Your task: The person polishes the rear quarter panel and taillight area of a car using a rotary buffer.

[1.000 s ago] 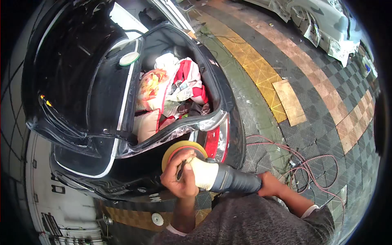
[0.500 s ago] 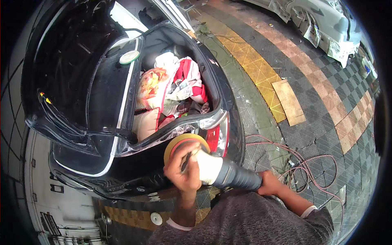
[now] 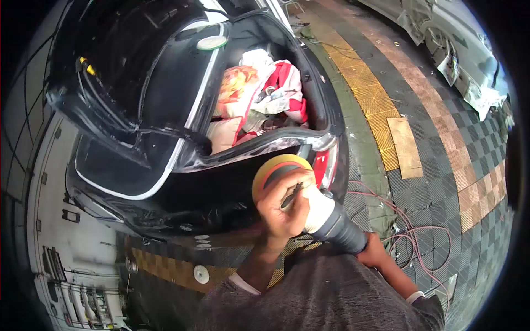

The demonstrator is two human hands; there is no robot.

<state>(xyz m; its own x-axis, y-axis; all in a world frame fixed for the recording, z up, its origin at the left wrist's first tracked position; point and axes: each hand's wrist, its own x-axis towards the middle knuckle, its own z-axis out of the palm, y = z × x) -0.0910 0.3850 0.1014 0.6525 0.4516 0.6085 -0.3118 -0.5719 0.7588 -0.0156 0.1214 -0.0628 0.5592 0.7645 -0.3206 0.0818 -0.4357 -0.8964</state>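
Polisher (image 3: 334,223), in the head view, is by the rear of the black car (image 3: 221,196), left hand (image 3: 284,207) clamped around its front, right hand (image 3: 374,251) around its rear end. It looks heavy and rigid, best gripped at both ends, clear of the soft-looking yellow pad (image 3: 264,170).

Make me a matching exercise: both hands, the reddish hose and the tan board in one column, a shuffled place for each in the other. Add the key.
Column one
1. Left hand
2. Right hand
3. Reddish hose
4. Tan board

Column two
A. In loose loops on the floor
B. On the polisher, at its rear end
C. Lying flat at the edge of the yellow floor strip
D. On the polisher, close to its yellow-rimmed disc

Right pairs: 1-D, 2-B, 3-A, 4-C
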